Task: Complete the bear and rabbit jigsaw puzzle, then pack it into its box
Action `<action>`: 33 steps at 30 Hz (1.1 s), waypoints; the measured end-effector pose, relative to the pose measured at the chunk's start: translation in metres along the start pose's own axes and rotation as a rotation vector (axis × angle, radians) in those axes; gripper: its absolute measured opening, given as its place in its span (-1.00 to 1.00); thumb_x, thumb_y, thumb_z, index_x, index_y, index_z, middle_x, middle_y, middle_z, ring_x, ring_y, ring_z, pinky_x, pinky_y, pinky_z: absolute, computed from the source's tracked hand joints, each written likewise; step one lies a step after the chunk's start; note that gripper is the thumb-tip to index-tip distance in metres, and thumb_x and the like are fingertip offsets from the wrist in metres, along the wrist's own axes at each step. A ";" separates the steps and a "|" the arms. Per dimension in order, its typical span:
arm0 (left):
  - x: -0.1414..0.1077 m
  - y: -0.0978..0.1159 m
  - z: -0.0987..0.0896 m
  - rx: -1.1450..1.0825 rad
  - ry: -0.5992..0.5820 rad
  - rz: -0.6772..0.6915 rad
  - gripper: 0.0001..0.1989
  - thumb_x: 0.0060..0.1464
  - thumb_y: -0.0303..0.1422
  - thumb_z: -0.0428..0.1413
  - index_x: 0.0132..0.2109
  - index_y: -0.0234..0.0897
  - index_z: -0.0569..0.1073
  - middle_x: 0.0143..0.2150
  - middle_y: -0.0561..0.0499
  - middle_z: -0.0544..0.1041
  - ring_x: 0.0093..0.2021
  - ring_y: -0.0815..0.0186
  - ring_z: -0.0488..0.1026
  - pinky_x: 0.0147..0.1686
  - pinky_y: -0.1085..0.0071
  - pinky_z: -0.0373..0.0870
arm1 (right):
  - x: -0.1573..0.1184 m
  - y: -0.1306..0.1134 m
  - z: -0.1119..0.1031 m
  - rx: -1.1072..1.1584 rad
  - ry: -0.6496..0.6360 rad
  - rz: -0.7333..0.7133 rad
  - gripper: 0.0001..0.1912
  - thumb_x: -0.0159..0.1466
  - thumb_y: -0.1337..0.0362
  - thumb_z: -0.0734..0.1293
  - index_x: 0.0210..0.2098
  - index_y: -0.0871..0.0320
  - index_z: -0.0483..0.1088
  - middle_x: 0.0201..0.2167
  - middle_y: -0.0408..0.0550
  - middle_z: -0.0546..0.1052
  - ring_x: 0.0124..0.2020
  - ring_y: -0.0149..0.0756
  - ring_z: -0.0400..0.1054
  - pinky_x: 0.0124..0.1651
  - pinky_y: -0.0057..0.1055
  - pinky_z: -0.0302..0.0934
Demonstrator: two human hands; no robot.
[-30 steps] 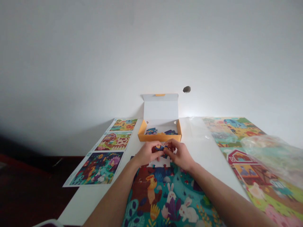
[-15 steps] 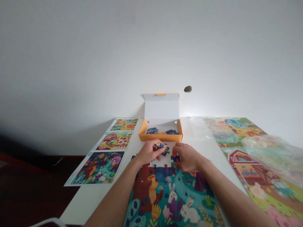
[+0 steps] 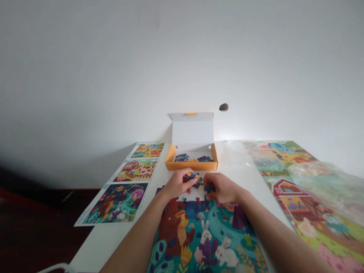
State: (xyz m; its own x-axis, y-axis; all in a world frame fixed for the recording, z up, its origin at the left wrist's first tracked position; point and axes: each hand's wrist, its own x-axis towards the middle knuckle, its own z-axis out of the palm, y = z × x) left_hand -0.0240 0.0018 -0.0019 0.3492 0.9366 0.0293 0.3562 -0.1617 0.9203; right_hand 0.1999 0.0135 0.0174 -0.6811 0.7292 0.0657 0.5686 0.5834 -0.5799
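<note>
A partly joined jigsaw puzzle (image 3: 199, 231) with a bear and white rabbits lies on the table in front of me. Over its far edge, my left hand (image 3: 179, 183) is closed on a few dark blue and orange puzzle pieces (image 3: 197, 178). My right hand (image 3: 223, 187) has its fingers pinched on a dark blue puzzle piece (image 3: 209, 188) by the puzzle's upper right part. Whether that piece is joined to the others I cannot tell. Between the hands, white table shows beyond the jagged puzzle edge.
An open orange box (image 3: 191, 165) with loose puzzle pieces stands against the wall. To the left lies a sheet (image 3: 113, 204) with three printed pictures. Farm and animal puzzles (image 3: 301, 197) lie at the right, partly under clear plastic bags (image 3: 327, 182).
My right hand has shifted slightly left, closer to my left hand, with its fingers at the dark piece. The left hand stays nearly in place, still holding its pieces. The view has shifted slightly.
</note>
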 end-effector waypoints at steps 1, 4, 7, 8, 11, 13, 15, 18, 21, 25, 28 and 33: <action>0.000 -0.001 0.000 -0.007 0.003 0.003 -0.78 0.09 -0.21 0.11 -0.25 -0.31 0.37 -0.48 0.10 0.41 -0.63 0.44 0.42 -0.69 0.60 0.23 | 0.000 0.001 0.000 0.019 -0.012 0.002 -0.62 -0.05 0.31 0.46 -0.22 0.16 0.37 -0.42 -0.16 0.43 -0.43 -0.40 0.22 -0.38 -0.49 0.05; 0.001 -0.004 -0.001 -0.008 0.055 0.009 -0.77 0.10 -0.21 0.10 -0.23 -0.29 0.36 -0.49 0.11 0.40 -0.65 0.44 0.41 -0.71 0.61 0.21 | -0.001 0.006 -0.001 0.072 -0.060 -0.021 -0.68 0.01 0.34 0.40 -0.21 0.15 0.38 -0.52 -0.22 0.39 -0.52 -0.45 0.18 -0.45 -0.52 0.02; 0.002 -0.005 -0.003 -0.009 0.123 0.013 -0.78 0.09 -0.21 0.10 -0.23 -0.29 0.36 -0.49 0.12 0.40 -0.67 0.45 0.39 -0.72 0.60 0.21 | -0.001 0.010 -0.001 0.114 -0.090 -0.061 -0.74 0.01 0.36 0.39 -0.26 0.16 0.41 -0.51 -0.20 0.41 -0.52 -0.46 0.21 -0.45 -0.54 0.05; 0.002 -0.005 -0.003 -0.014 0.133 0.016 -0.78 0.09 -0.21 0.10 -0.23 -0.29 0.35 -0.49 0.12 0.39 -0.68 0.45 0.39 -0.72 0.59 0.21 | -0.001 0.010 0.000 0.124 -0.084 -0.072 -0.75 0.01 0.37 0.39 -0.27 0.17 0.42 -0.49 -0.19 0.43 -0.51 -0.45 0.22 -0.44 -0.54 0.06; 0.002 -0.003 0.000 -0.009 0.126 0.036 -0.78 0.08 -0.22 0.10 -0.26 -0.29 0.36 -0.53 0.14 0.38 -0.70 0.46 0.36 -0.71 0.58 0.21 | -0.001 0.008 0.001 0.144 -0.031 -0.100 -0.77 0.00 0.40 0.38 -0.30 0.18 0.42 -0.46 -0.17 0.46 -0.47 -0.44 0.26 -0.39 -0.54 0.11; 0.001 -0.001 0.002 0.018 0.106 0.054 -0.79 0.07 -0.22 0.10 -0.27 -0.30 0.38 -0.53 0.14 0.38 -0.70 0.46 0.35 -0.70 0.58 0.20 | -0.001 0.006 0.001 0.151 0.003 -0.112 -0.77 0.01 0.41 0.37 -0.29 0.18 0.42 -0.45 -0.16 0.47 -0.46 -0.44 0.26 -0.37 -0.54 0.13; 0.001 0.000 0.003 0.048 0.096 0.063 -0.80 0.07 -0.23 0.11 -0.28 -0.30 0.39 -0.53 0.13 0.39 -0.69 0.46 0.34 -0.69 0.58 0.19 | -0.001 0.003 0.001 0.140 0.020 -0.127 -0.77 0.01 0.41 0.36 -0.28 0.18 0.42 -0.44 -0.16 0.47 -0.46 -0.43 0.26 -0.37 -0.53 0.13; 0.000 0.000 0.003 0.086 0.096 0.066 -0.81 0.07 -0.25 0.10 -0.28 -0.31 0.40 -0.53 0.12 0.40 -0.69 0.46 0.34 -0.68 0.58 0.19 | 0.000 0.003 0.003 0.135 0.041 -0.158 -0.77 0.00 0.41 0.37 -0.30 0.19 0.43 -0.44 -0.15 0.47 -0.46 -0.43 0.25 -0.36 -0.52 0.14; 0.001 0.000 0.002 0.117 0.077 0.067 -0.81 0.08 -0.25 0.10 -0.26 -0.31 0.40 -0.50 0.11 0.42 -0.69 0.46 0.34 -0.68 0.57 0.20 | 0.001 0.008 0.007 0.204 0.060 -0.150 -0.80 0.03 0.36 0.38 -0.31 0.20 0.43 -0.48 -0.17 0.44 -0.50 -0.45 0.22 -0.41 -0.53 0.12; 0.002 0.001 0.002 0.150 0.051 0.081 -0.81 0.08 -0.26 0.09 -0.24 -0.30 0.43 -0.47 0.09 0.46 -0.68 0.46 0.34 -0.66 0.56 0.21 | 0.005 0.016 0.012 0.260 0.039 -0.126 -0.83 0.05 0.31 0.39 -0.33 0.23 0.44 -0.52 -0.18 0.41 -0.55 -0.48 0.16 -0.49 -0.55 0.05; 0.002 0.002 0.002 0.177 0.041 0.092 -0.81 0.08 -0.26 0.10 -0.22 -0.30 0.45 -0.47 0.08 0.49 -0.66 0.46 0.34 -0.63 0.56 0.23 | 0.007 0.022 0.012 0.257 -0.009 -0.136 -0.82 0.06 0.29 0.39 -0.33 0.24 0.45 -0.50 -0.17 0.43 -0.54 -0.49 0.16 -0.49 -0.54 0.06; 0.003 0.001 0.001 0.234 0.060 0.109 -0.80 0.08 -0.26 0.10 -0.22 -0.30 0.46 -0.45 0.07 0.51 -0.61 0.43 0.37 -0.57 0.54 0.27 | 0.009 0.023 0.009 0.194 -0.031 -0.185 -0.81 0.05 0.28 0.39 -0.33 0.23 0.45 -0.48 -0.16 0.44 -0.51 -0.46 0.20 -0.46 -0.54 0.08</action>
State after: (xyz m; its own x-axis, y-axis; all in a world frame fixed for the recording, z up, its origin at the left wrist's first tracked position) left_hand -0.0217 0.0040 -0.0011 0.3474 0.9252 0.1528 0.5122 -0.3238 0.7955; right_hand 0.2031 0.0301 -0.0028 -0.7807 0.6036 0.1618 0.3363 0.6240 -0.7054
